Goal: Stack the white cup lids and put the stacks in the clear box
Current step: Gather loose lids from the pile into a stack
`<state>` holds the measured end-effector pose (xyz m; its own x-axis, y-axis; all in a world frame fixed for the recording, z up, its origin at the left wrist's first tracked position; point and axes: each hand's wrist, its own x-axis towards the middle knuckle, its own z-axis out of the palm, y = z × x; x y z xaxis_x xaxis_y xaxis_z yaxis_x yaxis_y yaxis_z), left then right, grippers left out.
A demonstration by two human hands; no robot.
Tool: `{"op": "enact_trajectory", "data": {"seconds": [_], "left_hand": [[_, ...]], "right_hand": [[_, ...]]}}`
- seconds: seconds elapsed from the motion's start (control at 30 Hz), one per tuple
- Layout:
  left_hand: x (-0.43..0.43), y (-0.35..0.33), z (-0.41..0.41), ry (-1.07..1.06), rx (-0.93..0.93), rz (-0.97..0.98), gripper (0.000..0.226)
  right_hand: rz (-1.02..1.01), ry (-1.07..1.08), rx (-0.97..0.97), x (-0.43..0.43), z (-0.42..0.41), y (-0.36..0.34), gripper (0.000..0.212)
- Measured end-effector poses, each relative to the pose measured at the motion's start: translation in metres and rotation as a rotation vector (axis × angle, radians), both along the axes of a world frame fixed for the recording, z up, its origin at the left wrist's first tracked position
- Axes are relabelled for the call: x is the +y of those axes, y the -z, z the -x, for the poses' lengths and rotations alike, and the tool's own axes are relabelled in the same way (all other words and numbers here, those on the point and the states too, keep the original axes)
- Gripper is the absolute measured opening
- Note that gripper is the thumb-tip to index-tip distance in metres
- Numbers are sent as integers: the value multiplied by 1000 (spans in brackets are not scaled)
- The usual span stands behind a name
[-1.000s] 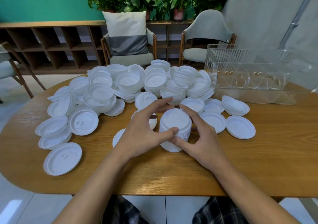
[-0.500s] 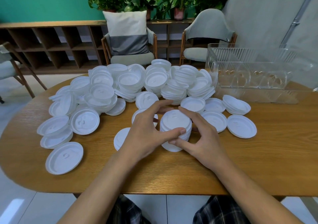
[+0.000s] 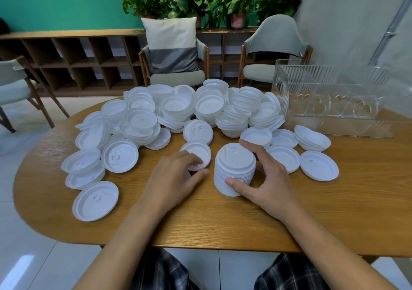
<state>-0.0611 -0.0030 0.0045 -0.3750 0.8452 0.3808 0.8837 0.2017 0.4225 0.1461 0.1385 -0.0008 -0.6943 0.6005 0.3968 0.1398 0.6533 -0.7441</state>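
A tall stack of white lids stands on the wooden table in front of me. My right hand grips it, thumb at the near base and fingers round the far side. My left hand lies to the left of the stack, its fingertips and thumb pinching a single lid that rests on the table. A big heap of loose lids covers the table behind. The clear box stands at the back right, with no lids seen inside.
Single lids lie scattered at the left and right of my hands. Chairs, a low shelf and potted plants stand beyond the table. Bare wood runs along the near edge and the right side.
My left hand has let go of the stack and moved left onto a single lid. My right hand stays on the stack.
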Motion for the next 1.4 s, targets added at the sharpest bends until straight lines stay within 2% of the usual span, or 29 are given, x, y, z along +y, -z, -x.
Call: {"op": "enact_trajectory", "data": {"seconds": [0.07, 0.27, 0.5, 0.8, 0.87, 1.03, 1.13, 1.23, 1.3, 1.4], "left_hand": [[3, 3, 2, 9, 81, 15, 15], [5, -2, -2, 16, 106, 38, 12], [2, -13, -8, 27, -108, -71, 12], [6, -21, -10, 19, -137, -15, 20], [7, -21, -9, -6, -157, -51, 22], [1, -33, -13, -71, -383, -319, 23], [-3, -42, -16, -93, -548, -398, 17], [-4, -50, -18, -97, -684, -478, 21], [-2, -56, -22, -80, -810, -503, 23], [4, -58, -29, -49, -917, -425, 24]], "right_hand": [[-3, -1, -6, 0, 0, 0, 84], [4, -6, -2, 0, -1, -1, 83], [7, -10, -8, 0, -1, 0, 82], [4, -7, -13, -1, -1, -1, 83], [8, -7, -17, 0, -1, -1, 83], [13, -4, -13, 0, 0, 0, 84], [16, -4, 0, 0, 0, 1, 84], [22, -8, 9, 0, 0, 3, 82], [23, -8, 10, -1, 0, 2, 81], [16, -20, 20, -2, 0, 1, 85]]}}
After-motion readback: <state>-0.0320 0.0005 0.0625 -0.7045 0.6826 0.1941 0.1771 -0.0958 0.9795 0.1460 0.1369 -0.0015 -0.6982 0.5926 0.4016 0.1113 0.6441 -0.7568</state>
